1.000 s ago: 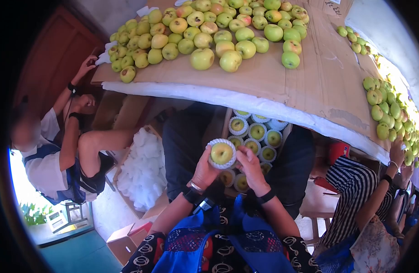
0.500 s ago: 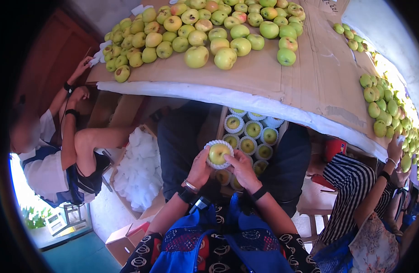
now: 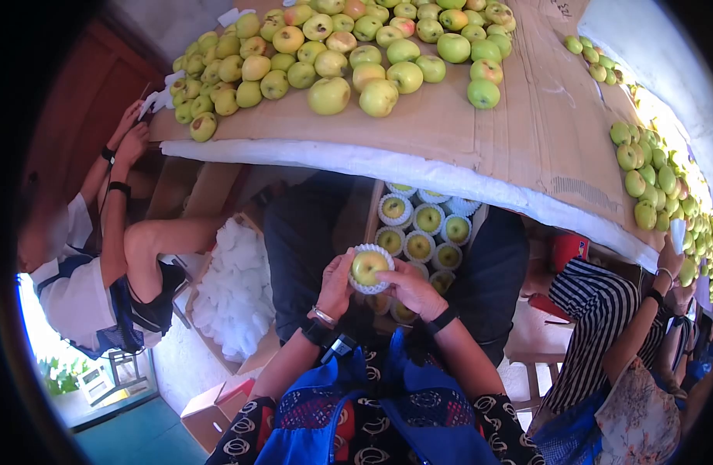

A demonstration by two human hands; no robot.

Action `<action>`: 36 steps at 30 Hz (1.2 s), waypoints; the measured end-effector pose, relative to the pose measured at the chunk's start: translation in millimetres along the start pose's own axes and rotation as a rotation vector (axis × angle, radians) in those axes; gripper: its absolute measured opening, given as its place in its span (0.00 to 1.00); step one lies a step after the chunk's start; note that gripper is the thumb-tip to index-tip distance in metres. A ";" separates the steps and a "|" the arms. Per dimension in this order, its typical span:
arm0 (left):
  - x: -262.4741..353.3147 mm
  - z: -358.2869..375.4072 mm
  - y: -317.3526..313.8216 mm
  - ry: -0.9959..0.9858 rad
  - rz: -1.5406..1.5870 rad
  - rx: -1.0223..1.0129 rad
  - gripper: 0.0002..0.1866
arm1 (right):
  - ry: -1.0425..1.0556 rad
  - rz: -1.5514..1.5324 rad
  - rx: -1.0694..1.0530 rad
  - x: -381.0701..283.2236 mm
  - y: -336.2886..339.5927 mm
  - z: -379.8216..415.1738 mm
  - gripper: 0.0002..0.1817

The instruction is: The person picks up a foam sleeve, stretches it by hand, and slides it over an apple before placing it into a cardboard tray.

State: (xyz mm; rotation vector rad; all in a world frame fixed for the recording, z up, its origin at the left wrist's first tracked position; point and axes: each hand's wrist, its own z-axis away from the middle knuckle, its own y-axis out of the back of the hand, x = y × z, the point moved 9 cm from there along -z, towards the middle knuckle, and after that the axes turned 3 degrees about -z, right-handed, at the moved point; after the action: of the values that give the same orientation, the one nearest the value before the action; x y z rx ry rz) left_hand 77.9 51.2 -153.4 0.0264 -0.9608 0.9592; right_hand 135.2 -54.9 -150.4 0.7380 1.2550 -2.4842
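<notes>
Between my two hands is a yellow-green apple (image 3: 369, 266) in a white foam net, held over my lap. My left hand (image 3: 337, 285) grips its left side, fingers wrapped round the net. My right hand (image 3: 412, 288) holds the right side, with the thumb on the lower part of the apple. Just beyond and below them, a carton (image 3: 376, 203) between my knees holds several netted apples (image 3: 428, 219) in rows. The bottom of that carton's contents is partly hidden by my hands.
Many loose apples (image 3: 328, 95) lie on the cardboard-covered table (image 3: 441, 143) ahead. White foam nets (image 3: 231, 298) fill a box at my left. One person (image 3: 85, 271) sits at the left, another (image 3: 635, 325) at the right. A stool (image 3: 536, 350) stands at right.
The netted apple has moved slightly down and left in my hands, and my right thumb sits lower on it. The left person's hands have come closer together, with white foam between them.
</notes>
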 end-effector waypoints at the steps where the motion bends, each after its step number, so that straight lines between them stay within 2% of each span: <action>1: -2.1 -0.6 1.2 0.014 -0.020 -0.012 0.13 | 0.016 -0.011 0.002 -1.0 -1.0 0.1 0.24; 9: 1.1 4.4 -7.7 0.037 0.034 -0.093 0.12 | 0.043 -0.087 0.071 -8.9 6.5 0.2 0.24; 14: 1.6 4.8 -10.8 0.055 -0.014 -0.108 0.16 | 0.070 -0.160 0.039 -8.3 8.0 -2.2 0.22; 16: -2.6 3.0 -13.3 0.096 0.084 -0.126 0.19 | 0.130 -0.215 0.046 -14.4 6.5 -1.4 0.22; 20: -5.8 -2.5 -21.7 0.071 0.073 -0.117 0.19 | 0.191 -0.261 0.100 -19.5 9.4 1.0 0.23; 26: -20.2 -10.4 -45.3 0.052 0.021 -0.185 0.28 | 0.379 -0.341 0.319 -32.1 56.7 2.8 0.27; 28: -33.3 -16.2 -41.7 0.140 -0.015 -0.168 0.31 | 0.408 -0.327 0.460 -45.5 90.7 3.3 0.31; 29: -32.4 -16.5 -40.5 0.137 -0.016 -0.171 0.31 | 0.412 -0.326 0.458 -54.0 102.6 -3.3 0.31; 31: -37.3 -7.0 -42.7 0.233 -0.017 -0.232 0.30 | 0.375 -0.139 0.852 -61.6 148.4 7.4 0.37; 34: -49.1 -12.0 -19.5 0.284 -0.084 -0.176 0.26 | 0.324 -0.080 0.977 -71.7 158.8 12.2 0.42; 36: -49.2 -14.8 -11.1 0.281 -0.075 -0.151 0.25 | 0.306 -0.067 0.984 -70.3 164.7 5.5 0.42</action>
State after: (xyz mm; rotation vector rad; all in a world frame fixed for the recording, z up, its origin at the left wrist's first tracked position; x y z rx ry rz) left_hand 85.4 17.2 -192.7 -0.1940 -0.7639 0.7948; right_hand 265.2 -156.6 -220.0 1.3191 0.0015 -3.0627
